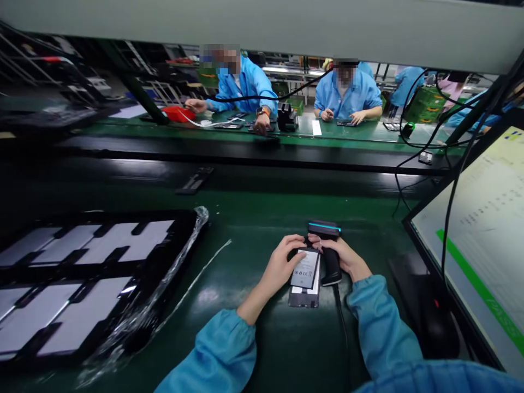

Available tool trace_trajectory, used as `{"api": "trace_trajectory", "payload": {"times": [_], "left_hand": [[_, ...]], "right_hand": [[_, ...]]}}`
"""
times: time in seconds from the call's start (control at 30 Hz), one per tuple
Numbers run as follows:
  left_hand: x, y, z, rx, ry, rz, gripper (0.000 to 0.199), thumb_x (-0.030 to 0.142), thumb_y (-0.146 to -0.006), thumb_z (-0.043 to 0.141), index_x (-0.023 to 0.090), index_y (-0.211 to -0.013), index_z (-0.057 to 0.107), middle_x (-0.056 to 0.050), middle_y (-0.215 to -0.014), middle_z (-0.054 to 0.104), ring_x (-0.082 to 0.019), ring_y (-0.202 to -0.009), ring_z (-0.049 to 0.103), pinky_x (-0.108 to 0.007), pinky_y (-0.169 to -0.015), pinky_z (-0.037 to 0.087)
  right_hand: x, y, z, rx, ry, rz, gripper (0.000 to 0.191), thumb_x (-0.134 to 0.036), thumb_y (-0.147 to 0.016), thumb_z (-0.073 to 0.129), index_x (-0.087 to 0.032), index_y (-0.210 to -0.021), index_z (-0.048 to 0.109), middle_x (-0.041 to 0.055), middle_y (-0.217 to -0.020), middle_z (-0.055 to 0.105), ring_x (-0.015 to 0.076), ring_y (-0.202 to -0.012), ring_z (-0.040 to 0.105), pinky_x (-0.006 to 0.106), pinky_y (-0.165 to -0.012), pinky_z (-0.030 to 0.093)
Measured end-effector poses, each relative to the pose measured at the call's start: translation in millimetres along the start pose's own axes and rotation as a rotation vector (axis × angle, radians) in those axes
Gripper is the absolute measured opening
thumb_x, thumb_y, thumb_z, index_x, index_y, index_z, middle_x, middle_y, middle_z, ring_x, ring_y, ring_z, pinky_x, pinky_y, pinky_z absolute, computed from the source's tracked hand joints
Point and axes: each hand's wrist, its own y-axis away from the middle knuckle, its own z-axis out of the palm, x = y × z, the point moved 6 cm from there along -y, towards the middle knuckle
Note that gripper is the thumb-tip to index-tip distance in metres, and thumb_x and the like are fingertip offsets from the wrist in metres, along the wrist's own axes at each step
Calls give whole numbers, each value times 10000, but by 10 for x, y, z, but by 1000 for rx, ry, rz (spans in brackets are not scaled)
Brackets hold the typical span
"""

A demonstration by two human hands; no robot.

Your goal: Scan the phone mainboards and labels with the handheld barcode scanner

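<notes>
On the green bench, a grey battery with printed symbols [305, 269] lies over a dark phone frame [303, 300], whose lower end sticks out below it. My left hand [285, 259] curls over the battery's upper left edge, fingers and thumb on it. To the right, my right hand [341, 254] is wrapped round a black handheld scanner [331, 265] with a lit blue strip on its head. The scanner's head points away from me, its handle lies beside the battery, and a cable runs from it toward me. Some right fingertips are hidden behind the scanner.
A black tray [180, 240] of white flat pieces, edged with clear plastic wrap, fills the left. At right are a monitor [478, 234] and a black mouse [440, 327]. A dark phone part [196, 180] lies farther back. People in blue work across the bench.
</notes>
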Motion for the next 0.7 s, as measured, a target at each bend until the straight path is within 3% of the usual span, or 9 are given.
{"api": "trace_trajectory", "payload": {"times": [0.2,0.4,0.5,0.6,0.7], "left_hand": [[-93,-13,97,83,-96,44,165,280,-914,578,203,-1027,670,-123,-1309,552,-273,-1321,486,-477,-1136,383],[-111,192,132,-40,-252,53,192,323,-905,610,207,-1053,646,-130,-1485,437,-321,-1497,231,-562,-1194,270],[-42,423,160,-37,-394,42,340,360,-875,643,206,-1175,603,-151,-1574,324,-362,-1521,130,-619,-1196,216],[-17,787,266,72,-496,-28,671,393,-882,601,209,-1476,351,-195,-1595,287,-401,-1517,116,-675,-1182,195],[-205,1081,427,115,-442,-106,840,407,-889,523,373,-1573,36,-125,-1574,369,-418,-1455,309,-677,-1126,339]], "right_hand": [[3,-11,-20,-8,12,15,370,-300,-707,798,-168,-1050,750,72,-1108,767,219,-1020,682,362,-997,483],[8,-55,-14,7,-40,25,382,-287,-675,833,-173,-1031,751,73,-1073,770,214,-1034,690,350,-1029,486],[8,-3,-66,36,-47,8,372,-288,-653,838,-175,-1000,760,71,-1050,772,229,-1040,685,367,-1047,474],[-66,330,-175,154,-10,-71,319,-291,-663,815,-237,-973,766,8,-1018,778,228,-1100,655,393,-1121,392],[-75,826,-94,208,77,-97,302,-262,-606,819,-322,-900,779,-83,-954,794,255,-1131,651,451,-1147,353]]}}
